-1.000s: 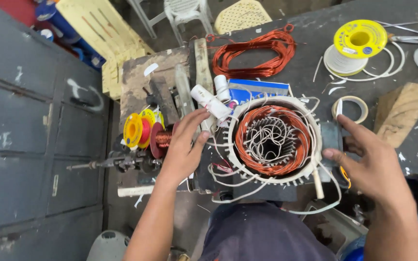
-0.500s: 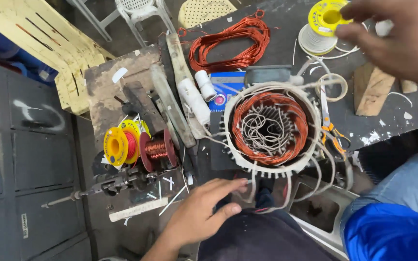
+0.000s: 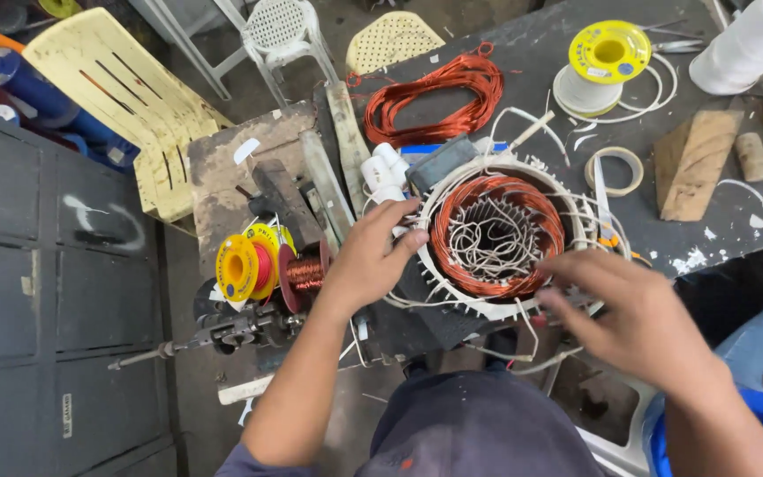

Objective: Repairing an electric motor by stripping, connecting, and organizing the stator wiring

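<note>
Workbench [image 3: 735, 225]: dark, cluttered. Motor stator [image 3: 498, 237]: at the near left edge, bore axis pointing up at you. Your left hand [image 3: 371, 258]: fingers curled grasping its left rim. Your right hand [image 3: 633, 318]: blurred, fingers loosely spread at its right rim.

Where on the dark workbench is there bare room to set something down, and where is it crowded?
Bare patches: the workbench between the copper wire coil and the yellow-capped spool, and right of the wooden block. Crowded: around the stator, where the left hand and right hand work.
</note>
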